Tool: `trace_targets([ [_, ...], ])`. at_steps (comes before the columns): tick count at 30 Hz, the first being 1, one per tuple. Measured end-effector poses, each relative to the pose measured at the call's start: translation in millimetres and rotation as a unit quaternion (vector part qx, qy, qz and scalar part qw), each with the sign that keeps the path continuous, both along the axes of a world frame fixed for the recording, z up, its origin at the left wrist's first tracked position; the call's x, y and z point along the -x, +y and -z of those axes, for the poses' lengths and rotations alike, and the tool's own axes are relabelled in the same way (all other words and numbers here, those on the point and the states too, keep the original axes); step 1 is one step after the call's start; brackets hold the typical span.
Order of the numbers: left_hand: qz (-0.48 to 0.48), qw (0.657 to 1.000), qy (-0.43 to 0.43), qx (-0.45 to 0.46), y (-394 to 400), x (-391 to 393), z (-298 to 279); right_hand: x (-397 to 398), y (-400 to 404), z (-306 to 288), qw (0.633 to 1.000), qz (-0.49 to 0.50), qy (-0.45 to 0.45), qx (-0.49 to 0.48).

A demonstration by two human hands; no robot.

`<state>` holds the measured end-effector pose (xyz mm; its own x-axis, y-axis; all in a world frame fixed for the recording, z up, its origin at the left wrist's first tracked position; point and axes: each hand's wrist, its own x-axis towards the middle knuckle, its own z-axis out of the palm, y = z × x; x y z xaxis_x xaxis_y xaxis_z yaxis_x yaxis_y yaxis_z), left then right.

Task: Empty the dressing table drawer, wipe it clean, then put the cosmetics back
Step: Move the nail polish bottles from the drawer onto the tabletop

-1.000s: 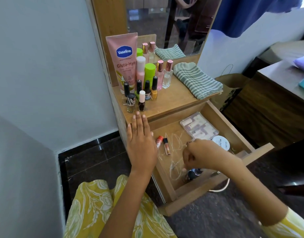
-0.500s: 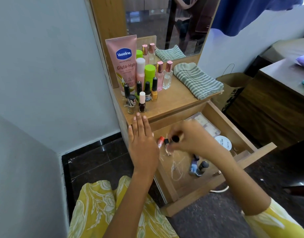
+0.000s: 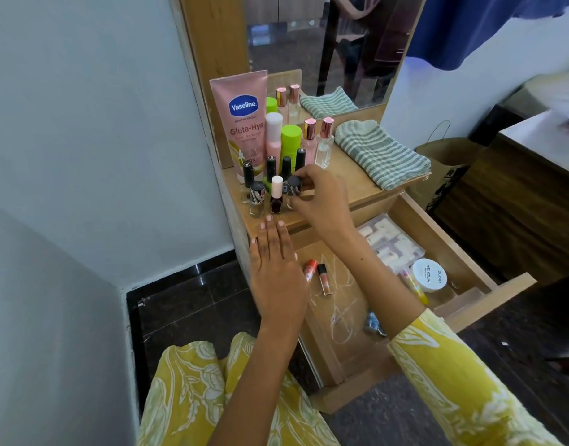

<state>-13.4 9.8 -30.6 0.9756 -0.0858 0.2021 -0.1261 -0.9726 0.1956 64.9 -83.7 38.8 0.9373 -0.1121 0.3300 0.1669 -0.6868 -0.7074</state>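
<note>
There is one view only, from a camera on the person's head. It looks forward and down, close above the wooden surface (image 3: pixel 357 185) and the open drawer (image 3: pixel 463 252).

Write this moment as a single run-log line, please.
phase: emptying drawer | right hand: setting nail polish bottle on tabletop | left hand: flat on table edge

Bedroom in a home: wooden dressing table (image 3: pixel 357 188) with mirror (image 3: pixel 325 46), cosmetics bottles (image 3: pixel 276 149), folded striped cloth (image 3: pixel 379 152), bed edge (image 3: pixel 553 91).
</note>
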Motion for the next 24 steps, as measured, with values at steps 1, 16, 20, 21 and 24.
trace_targets([
  [1, -0.001, 1.000, 0.001, -0.004, 0, 0, 2, 1, 0, 5, 1.000, 0.001, 0.000, -0.008],
  [16, 0.000, 1.000, 0.001, 0.026, -3, 0, -2, 70, -83, 2, 0.943, -0.140, 0.198, 0.229],
  [20, -0.001, 1.000, 0.008, 0.007, -6, 0, -2, 102, -98, 8, 0.850, -0.092, 0.338, 0.393],
  [21, 0.000, 1.000, 0.007, 0.001, -6, 0, -2, 108, -98, 12, 0.836, -0.079, 0.354, 0.412],
  [24, 0.004, 1.000, 0.004, -0.016, -3, 0, -2, 118, -96, 26, 0.797, -0.072, 0.393, 0.453],
])
